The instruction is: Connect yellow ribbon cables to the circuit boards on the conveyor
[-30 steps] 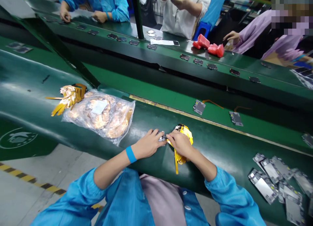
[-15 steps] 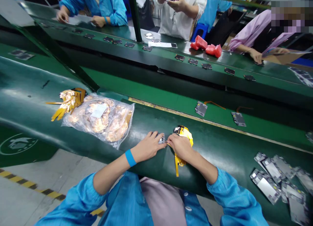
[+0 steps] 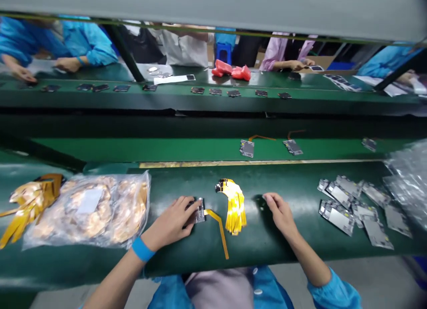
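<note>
The left hand [image 3: 176, 217] is closed over a small board [image 3: 200, 212] on the green desk [image 3: 267, 249], its fingers across the board's left part and the right end left showing. From that end an orange ribbon [image 3: 222, 233] runs out to the right, then bends down towards the near edge of the desk. A blue band [image 3: 143, 249] circles the left wrist.

Just right of the ribbon lies a fanned bunch [image 3: 236, 206] of yellow ribbons, dark connectors at its upper end — apart from both hands. The right hand [image 3: 282, 215] is beyond it, over the desk, fingers curled and thumb near the forefinger; whether anything is pinched there I cannot tell.

Further right is a loose pile [image 3: 336, 217] of grey boards, some overlapping, with crumpled clear plastic [image 3: 410, 180] beside it. To the left sits a clear bag [image 3: 96, 211] of copper-coloured pieces — a second ribbon bunch [image 3: 30, 197] lies against its left side. On the bright green strip [image 3: 167, 148] behind are two boards with ribbons [image 3: 247, 148].
</note>
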Demonstrator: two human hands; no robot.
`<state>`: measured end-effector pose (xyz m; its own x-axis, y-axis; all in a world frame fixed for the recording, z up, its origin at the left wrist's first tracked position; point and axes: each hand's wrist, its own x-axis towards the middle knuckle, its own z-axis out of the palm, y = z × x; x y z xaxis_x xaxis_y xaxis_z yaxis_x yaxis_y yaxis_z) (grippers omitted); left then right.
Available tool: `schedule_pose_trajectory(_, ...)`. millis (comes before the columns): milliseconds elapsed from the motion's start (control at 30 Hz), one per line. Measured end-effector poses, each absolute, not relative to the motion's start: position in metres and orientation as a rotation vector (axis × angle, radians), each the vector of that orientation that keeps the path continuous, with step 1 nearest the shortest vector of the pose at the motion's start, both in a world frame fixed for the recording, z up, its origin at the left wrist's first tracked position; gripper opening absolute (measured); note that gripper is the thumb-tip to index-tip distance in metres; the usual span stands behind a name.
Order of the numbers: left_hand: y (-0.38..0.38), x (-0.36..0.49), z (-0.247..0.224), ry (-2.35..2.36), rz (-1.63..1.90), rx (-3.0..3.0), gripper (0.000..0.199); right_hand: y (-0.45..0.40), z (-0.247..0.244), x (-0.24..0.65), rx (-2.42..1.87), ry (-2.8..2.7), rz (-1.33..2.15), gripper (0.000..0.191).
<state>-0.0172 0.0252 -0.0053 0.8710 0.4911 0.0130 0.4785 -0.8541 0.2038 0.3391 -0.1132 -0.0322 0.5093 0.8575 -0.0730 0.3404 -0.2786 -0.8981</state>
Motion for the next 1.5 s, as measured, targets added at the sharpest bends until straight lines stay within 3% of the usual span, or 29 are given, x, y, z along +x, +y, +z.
schedule_pose_trajectory(233, 0.108, 0.004, 0.028, 0.760, 0.179, 2.873, 0.063, -0.167, -0.043, 0.367, -1.937, -0.747, 0.610, 0.051)
schedule_pose_trajectory(433, 0.167, 0.037, 0.028, 1.614, 0.170, 2.824, 0.062, -0.180, -0.049, 0.379, -1.954, -0.697, 0.559, 0.049)
schedule_pose_trajectory(600, 0.143, 0.039, -0.004, 1.314, 0.107, 2.737, 0.034, -0.191, -0.051, 0.394, -1.987, -0.677, 0.515, 0.051)
schedule_pose_trajectory(933, 0.123, 0.025, -0.048, 1.180, 0.399, 2.594, 0.038, -0.270, -0.030, 0.466, -2.602, -0.925, 0.095, 0.038)
schedule_pose_trajectory(1233, 0.131, 0.022, -0.061, 1.172, 0.482, 2.560, 0.041, -0.257, -0.003, 0.508, -3.005, -1.395, 0.199, 0.074)
schedule_pose_trajectory(1500, 0.131, 0.019, -0.068, 1.129, 0.545, 2.561, 0.040, -0.231, 0.004, 0.513, -3.032, -1.560, 0.213, 0.073)
